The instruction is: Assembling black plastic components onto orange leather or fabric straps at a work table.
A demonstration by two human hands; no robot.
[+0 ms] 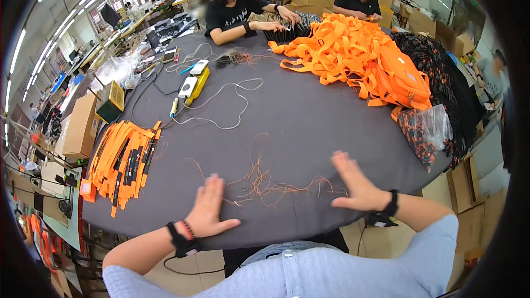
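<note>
My left hand lies flat and open on the dark grey tabletop, thumb pointing inward. On the other side my right hand rests there too, open, its thumb apart from the fingers. Neither holds anything. Between them is a loose tangle of thin orange and dark thread ends. Some strands reach toward the fingers of both hands. Left of my left hand lies a stack of orange straps, several with black printed sections.
Toward the far right rises a heap of orange webbing and bags, beside a patterned pouch. A yellow-and-white power strip and its grey cord lie left of centre. Two people work at the far edge; a cardboard box stands left.
</note>
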